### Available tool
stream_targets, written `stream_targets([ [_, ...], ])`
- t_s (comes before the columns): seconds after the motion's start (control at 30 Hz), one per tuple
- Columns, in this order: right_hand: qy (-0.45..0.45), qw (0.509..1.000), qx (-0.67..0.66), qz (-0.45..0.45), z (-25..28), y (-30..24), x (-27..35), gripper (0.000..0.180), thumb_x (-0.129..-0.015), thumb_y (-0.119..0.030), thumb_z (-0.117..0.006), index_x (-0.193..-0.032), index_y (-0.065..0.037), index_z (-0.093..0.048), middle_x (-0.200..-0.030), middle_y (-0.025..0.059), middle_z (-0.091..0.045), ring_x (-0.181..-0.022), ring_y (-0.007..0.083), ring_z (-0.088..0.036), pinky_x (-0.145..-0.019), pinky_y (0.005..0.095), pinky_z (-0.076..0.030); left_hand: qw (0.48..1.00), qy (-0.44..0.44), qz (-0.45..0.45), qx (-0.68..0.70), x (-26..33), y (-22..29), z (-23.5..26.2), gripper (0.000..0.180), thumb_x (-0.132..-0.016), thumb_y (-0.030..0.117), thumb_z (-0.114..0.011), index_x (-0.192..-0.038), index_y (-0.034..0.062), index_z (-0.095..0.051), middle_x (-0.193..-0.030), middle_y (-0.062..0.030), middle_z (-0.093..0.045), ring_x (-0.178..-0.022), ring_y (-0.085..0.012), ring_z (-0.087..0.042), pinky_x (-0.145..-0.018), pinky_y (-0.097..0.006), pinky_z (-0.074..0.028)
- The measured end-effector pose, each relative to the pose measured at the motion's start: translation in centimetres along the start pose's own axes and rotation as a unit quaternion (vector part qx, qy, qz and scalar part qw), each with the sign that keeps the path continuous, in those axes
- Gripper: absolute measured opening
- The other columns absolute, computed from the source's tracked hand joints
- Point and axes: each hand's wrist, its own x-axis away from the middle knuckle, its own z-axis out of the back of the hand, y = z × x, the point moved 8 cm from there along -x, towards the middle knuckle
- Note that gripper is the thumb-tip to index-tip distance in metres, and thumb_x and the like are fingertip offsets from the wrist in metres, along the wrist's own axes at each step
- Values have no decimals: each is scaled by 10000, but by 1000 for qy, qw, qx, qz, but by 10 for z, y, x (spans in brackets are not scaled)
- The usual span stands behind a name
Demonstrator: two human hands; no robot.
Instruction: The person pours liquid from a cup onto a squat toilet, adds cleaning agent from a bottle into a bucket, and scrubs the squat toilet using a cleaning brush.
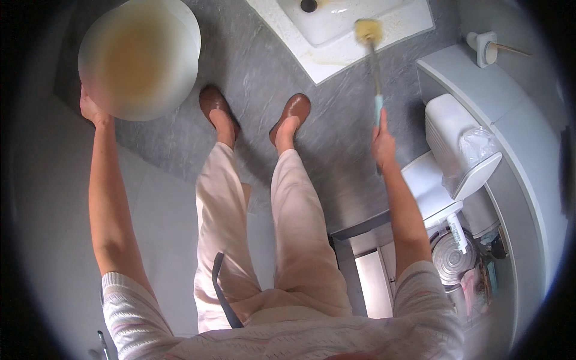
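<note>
My right hand (384, 147) is closed around the pale blue handle of a long scrub brush (375, 69). The brush's yellow head (368, 31) is over the near right rim of a white ceramic squat toilet (318, 66), which has a dark hole at the back and brownish spots on its surface. I cannot tell whether the bristles touch it. At the far left my left hand (93, 108) grips the near edge of a large round white basin (189, 36). Its inside looks brownish but is blurred, and some of my fingers are hidden by the rim.
At the right stands a white bin (451, 120) with a clear plastic liner. A raised ledge (474, 75) curves behind it, bearing a small white object with a thin stick (507, 48). Lower right, a white tube (457, 234) lies among clutter. My brown shoes (294, 111) stand on grey flooring.
</note>
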Motion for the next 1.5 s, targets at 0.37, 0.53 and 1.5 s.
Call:
stream_targets([
  [0.37, -20, 996, 83, 28, 13, -11, -11, 562, -848, -200, -429, -1341, -217, -160, -757, 232, -580, -698, 373, -574, -626, 445, -442, 992, 61, -114, -11, 17, 43, 0, 355, -791, 314, -575, -1089, 121, -574, -909, 9, -639, -773, -105, -584, -726, -205, -424],
  [0.53, -1, 989, 142, 33, 44, -9, -42, 572, -840, -219, -441, -1339, -221, -162, -747, 221, -587, -674, 377, -574, -604, 456, -441, 996, 50, -76, 10, 1, 34, 4, 383, -768, 302, -601, -1120, 159, -557, -914, -2, -643, -803, -89, -585, -748, -211, -413],
  [1.5, -11, 964, -231, -130, 24, -66, -6, 571, -858, -126, -385, -1354, -133, -102, -657, 139, -525, -454, 217, -508, -434, 344, -433, 994, 39, 9, 100, -1, -5, 16, 399, -776, 279, -584, -1108, 59, -553, -961, -20, -628, -846, -106, -566, -788, -202, -396],
])
